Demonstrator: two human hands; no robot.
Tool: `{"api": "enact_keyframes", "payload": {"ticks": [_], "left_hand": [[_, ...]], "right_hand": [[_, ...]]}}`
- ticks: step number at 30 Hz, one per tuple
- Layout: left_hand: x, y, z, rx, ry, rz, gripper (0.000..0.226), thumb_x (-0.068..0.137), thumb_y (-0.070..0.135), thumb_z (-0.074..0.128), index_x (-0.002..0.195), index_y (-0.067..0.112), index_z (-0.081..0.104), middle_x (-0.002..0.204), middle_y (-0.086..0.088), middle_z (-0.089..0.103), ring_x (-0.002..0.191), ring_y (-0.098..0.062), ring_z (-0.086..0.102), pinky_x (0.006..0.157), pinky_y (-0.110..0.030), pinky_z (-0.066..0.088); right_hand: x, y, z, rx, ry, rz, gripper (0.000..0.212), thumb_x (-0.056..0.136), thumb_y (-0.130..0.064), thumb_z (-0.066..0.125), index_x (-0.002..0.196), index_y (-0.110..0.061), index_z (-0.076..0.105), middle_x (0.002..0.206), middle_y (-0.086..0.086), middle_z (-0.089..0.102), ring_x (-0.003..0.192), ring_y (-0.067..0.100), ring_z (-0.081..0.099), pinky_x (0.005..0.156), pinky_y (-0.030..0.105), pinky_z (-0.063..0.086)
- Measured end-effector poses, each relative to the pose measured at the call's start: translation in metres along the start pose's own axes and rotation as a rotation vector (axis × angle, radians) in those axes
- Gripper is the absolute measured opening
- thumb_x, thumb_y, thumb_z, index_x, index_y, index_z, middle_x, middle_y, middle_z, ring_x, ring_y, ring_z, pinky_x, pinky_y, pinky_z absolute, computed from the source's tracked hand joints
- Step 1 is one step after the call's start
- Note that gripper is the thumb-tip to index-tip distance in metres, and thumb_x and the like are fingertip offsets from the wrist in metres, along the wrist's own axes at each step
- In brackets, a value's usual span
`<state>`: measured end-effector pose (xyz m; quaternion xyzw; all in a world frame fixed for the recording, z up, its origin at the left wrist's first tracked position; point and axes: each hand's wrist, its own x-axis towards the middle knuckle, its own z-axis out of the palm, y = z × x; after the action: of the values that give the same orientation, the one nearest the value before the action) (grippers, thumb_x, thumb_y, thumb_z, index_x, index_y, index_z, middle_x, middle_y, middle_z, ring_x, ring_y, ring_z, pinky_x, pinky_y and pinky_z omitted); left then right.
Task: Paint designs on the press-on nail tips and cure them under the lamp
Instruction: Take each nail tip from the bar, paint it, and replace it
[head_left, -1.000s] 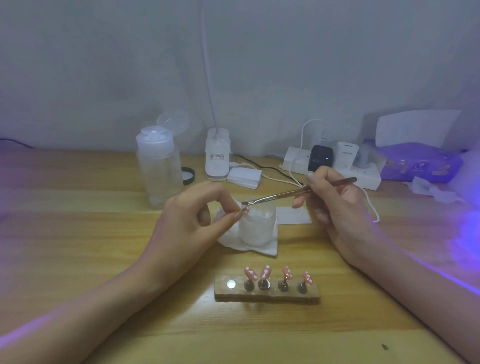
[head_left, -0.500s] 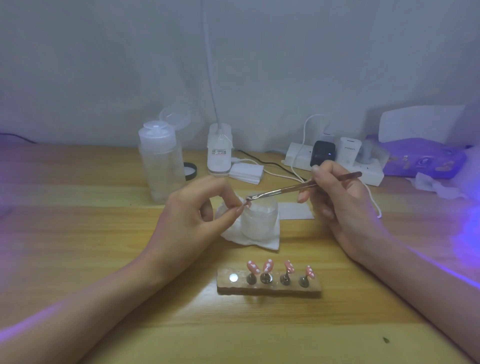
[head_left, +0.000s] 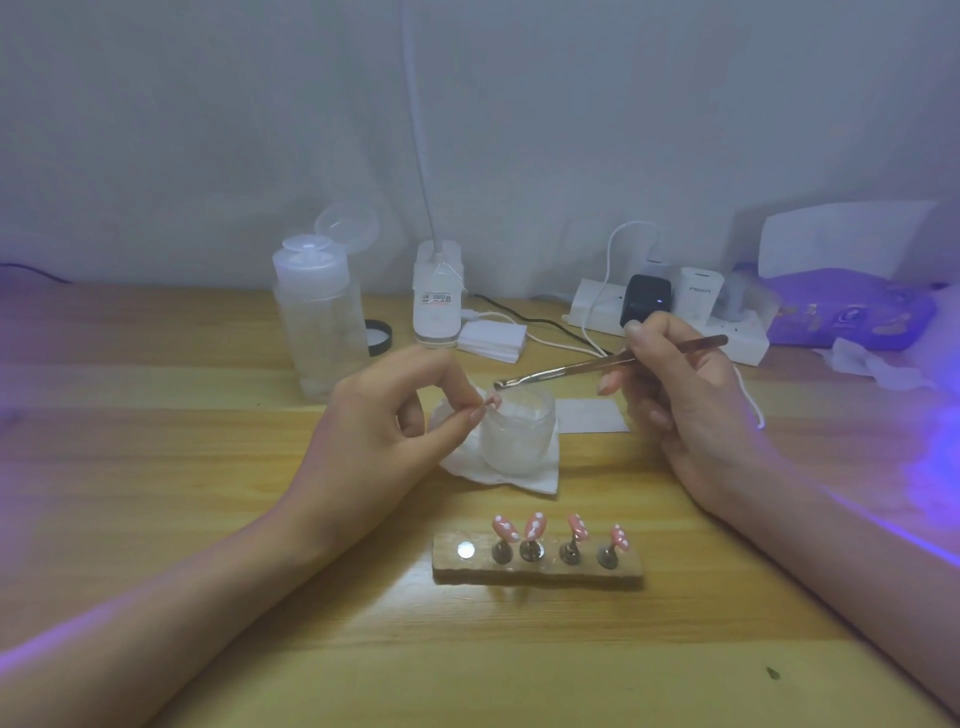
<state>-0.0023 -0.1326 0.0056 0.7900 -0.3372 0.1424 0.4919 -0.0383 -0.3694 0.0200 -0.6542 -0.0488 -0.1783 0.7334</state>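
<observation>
Brush (head_left: 597, 365): tip lifted slightly off nail tip (head_left: 491, 401), pinched in left hand (head_left: 374, 431); right hand (head_left: 675, 400) grips handle. Risk: uncured paint may smear if pinch slips or knocks jar (head_left: 519, 441).

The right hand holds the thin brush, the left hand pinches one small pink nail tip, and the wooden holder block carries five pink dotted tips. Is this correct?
No: the head view shows the wooden holder block carrying four pink dotted nail tips, its leftmost round metal spot bare. The right hand does hold the thin brush, and the left hand pinches one small pink nail tip.
</observation>
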Motion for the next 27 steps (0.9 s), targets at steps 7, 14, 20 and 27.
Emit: {"api": "enact_keyframes", "payload": {"ticks": [7, 14, 20, 27], "left_hand": [[0.0004, 0.001, 0.0001, 0.019, 0.012, 0.021, 0.018, 0.085, 0.02, 0.076, 0.074, 0.026, 0.063, 0.063, 0.025, 0.05, 0.051, -0.016, 0.037, 0.053, -0.01, 0.03], [0.0005, 0.001, 0.0002, 0.002, 0.012, 0.028, 0.018, 0.085, 0.029, 0.077, 0.074, 0.025, 0.064, 0.059, 0.027, 0.049, 0.051, -0.01, 0.034, 0.053, -0.01, 0.028], [0.0005, 0.0003, 0.0005, -0.004, 0.011, 0.024, 0.015, 0.085, 0.029, 0.074, 0.075, 0.022, 0.065, 0.058, 0.027, 0.049, 0.051, -0.01, 0.033, 0.052, -0.013, 0.029], [0.0, -0.0002, 0.0012, -0.016, 0.013, 0.022, 0.018, 0.084, 0.034, 0.074, 0.073, 0.023, 0.065, 0.054, 0.027, 0.046, 0.05, -0.008, 0.031, 0.051, -0.015, 0.028]], "right_hand": [[-0.0008, 0.0023, 0.0001, -0.035, 0.046, 0.003, 0.034, 0.096, -0.023, 0.059, 0.063, -0.026, 0.051, 0.063, 0.006, 0.069, 0.04, 0.008, 0.029, 0.041, 0.014, 0.027], [-0.0011, 0.0032, 0.001, -0.054, 0.026, 0.001, 0.032, 0.097, -0.022, 0.059, 0.066, -0.023, 0.05, 0.064, 0.007, 0.069, 0.04, 0.007, 0.029, 0.041, 0.014, 0.028], [-0.0008, 0.0019, 0.0001, -0.023, -0.021, -0.032, 0.032, 0.095, -0.027, 0.06, 0.063, -0.028, 0.052, 0.065, 0.006, 0.07, 0.04, 0.008, 0.029, 0.042, 0.014, 0.029], [-0.0004, 0.0012, -0.0013, -0.006, 0.019, -0.031, 0.032, 0.091, -0.03, 0.065, 0.061, -0.028, 0.053, 0.062, 0.004, 0.069, 0.04, 0.008, 0.029, 0.041, 0.016, 0.026]]}}
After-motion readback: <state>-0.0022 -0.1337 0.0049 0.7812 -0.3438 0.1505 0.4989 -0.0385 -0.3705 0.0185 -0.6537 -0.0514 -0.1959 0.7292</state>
